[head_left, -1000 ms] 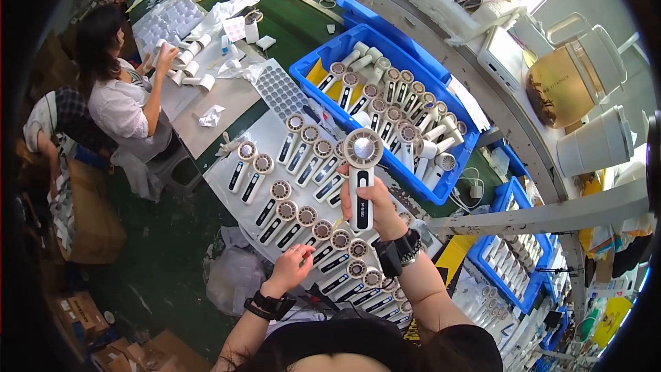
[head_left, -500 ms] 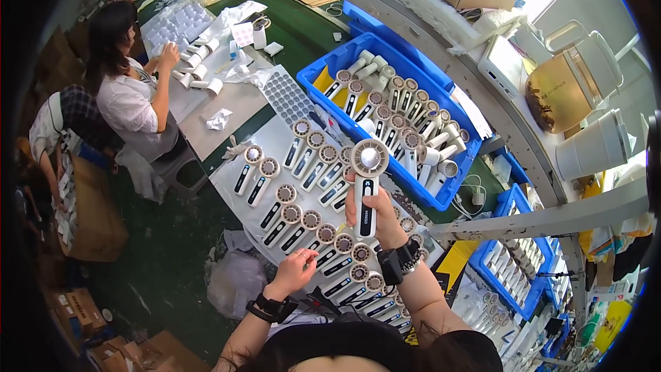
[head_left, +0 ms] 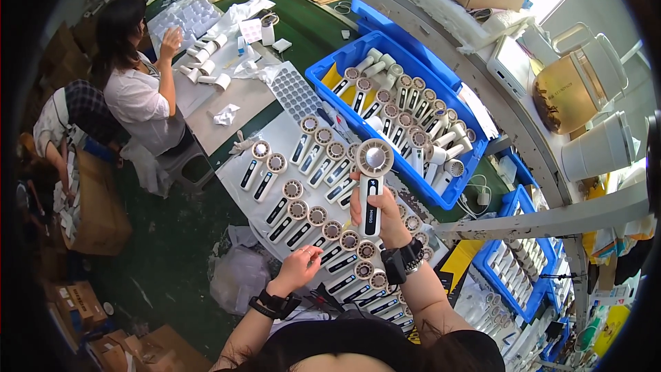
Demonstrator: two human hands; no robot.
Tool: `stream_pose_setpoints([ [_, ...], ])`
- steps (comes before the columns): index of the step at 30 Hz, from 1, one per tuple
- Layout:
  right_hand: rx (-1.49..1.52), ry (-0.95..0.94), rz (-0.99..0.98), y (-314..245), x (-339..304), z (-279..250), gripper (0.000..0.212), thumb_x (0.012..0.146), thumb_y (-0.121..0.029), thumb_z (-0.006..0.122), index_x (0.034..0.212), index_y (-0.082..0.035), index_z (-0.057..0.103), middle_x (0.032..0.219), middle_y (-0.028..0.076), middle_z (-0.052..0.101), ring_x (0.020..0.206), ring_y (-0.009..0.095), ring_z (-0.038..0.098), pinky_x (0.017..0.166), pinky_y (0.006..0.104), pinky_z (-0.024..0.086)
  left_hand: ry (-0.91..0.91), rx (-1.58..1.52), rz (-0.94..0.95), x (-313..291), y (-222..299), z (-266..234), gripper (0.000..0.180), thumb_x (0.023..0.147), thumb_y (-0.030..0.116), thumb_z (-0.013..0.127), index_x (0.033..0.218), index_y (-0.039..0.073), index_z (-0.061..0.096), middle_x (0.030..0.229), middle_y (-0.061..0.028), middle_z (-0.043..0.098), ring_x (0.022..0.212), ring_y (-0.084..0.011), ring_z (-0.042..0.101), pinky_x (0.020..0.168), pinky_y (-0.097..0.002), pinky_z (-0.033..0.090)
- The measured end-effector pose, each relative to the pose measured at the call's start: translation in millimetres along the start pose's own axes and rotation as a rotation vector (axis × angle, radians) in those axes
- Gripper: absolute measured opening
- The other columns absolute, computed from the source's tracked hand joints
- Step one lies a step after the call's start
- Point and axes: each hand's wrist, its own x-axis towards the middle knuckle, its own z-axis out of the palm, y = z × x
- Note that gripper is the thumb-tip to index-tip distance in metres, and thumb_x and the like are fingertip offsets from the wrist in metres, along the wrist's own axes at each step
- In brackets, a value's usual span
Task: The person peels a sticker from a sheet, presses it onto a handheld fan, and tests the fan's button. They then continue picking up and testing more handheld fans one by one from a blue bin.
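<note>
So the right hand (head_left: pixel 384 213) has a white fan (head_left: pixel 372 189) gripped by the handle, fingers wrapped round one side and thumb on the front, head up and label side showing. It's held above the table (head_left: pixel 279 124). Left hand (head_left: pixel 299 267) is lower down and off to the left, fingers loosely curled, looks empty to me. It's right by the near row, can't tell if it's touching anything.

Progress-wise, just the one fan is up in hand. Loads of other fans (head_left: pixel 331 230) lie in slanted rows left of and below the right hand, mostly label side up. Past that hand, up and to the right, there's a blue bin (head_left: pixel 344 109) piled with more, some neat, some every which way. My guess is this is mid-batch, but nothing marks finished ones from unfinished, so no clue how many are left.
</note>
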Motion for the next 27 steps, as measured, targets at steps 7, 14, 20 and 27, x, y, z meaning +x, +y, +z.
stream_pose_setpoints([
  [7, 0.039, 0.034, 0.007, 2, 0, 0, 0.052, 0.082, -0.031, 0.056, 0.121, 0.0, 0.043, 0.067, 0.011, 0.052, 0.053, 0.02, 0.054, 0.055, 0.0296, 0.048, -0.022, -0.001, -0.012, -1, -1, 0, 0.016, 0.083, 0.013, 0.057, 0.097, 0.006, 0.059, 0.083, -0.0094, 0.061, 0.074, -0.0249, 0.062, 0.065, -0.0352, 0.049],
  [14, 0.048, 0.005, 0.019, 9, -2, -6, 0.044, 0.086, -0.035, 0.05, 0.114, -0.001, 0.045, 0.063, 0.011, 0.052, 0.05, 0.019, 0.052, 0.053, 0.0298, 0.045, -0.041, 0.002, -0.005, -3, -4, 0, 0.017, 0.084, 0.014, 0.057, 0.098, 0.005, 0.059, 0.083, -0.0109, 0.061, 0.074, -0.0257, 0.062, 0.066, -0.0355, 0.049],
  [20, 0.055, -0.018, 0.046, 12, -4, -9, 0.044, 0.086, -0.034, 0.048, 0.114, -0.001, 0.045, 0.063, 0.012, 0.052, 0.051, 0.019, 0.052, 0.053, 0.0298, 0.045, -0.06, -0.029, -0.023, -5, -4, -1, 0.019, 0.083, 0.014, 0.058, 0.099, 0.004, 0.059, 0.084, -0.0109, 0.061, 0.075, -0.0254, 0.062, 0.067, -0.0345, 0.049],
  [27, 0.061, 0.024, 0.055, 24, -4, -5, 0.042, 0.086, -0.034, 0.047, 0.113, -0.002, 0.046, 0.065, 0.013, 0.054, 0.057, 0.021, 0.054, 0.057, 0.0301, 0.045, -0.1, -0.106, 0.008, 10, 14, -10, 0.019, 0.085, 0.016, 0.057, 0.101, 0.006, 0.058, 0.085, -0.0094, 0.061, 0.076, -0.0245, 0.062, 0.068, -0.0339, 0.049],
])
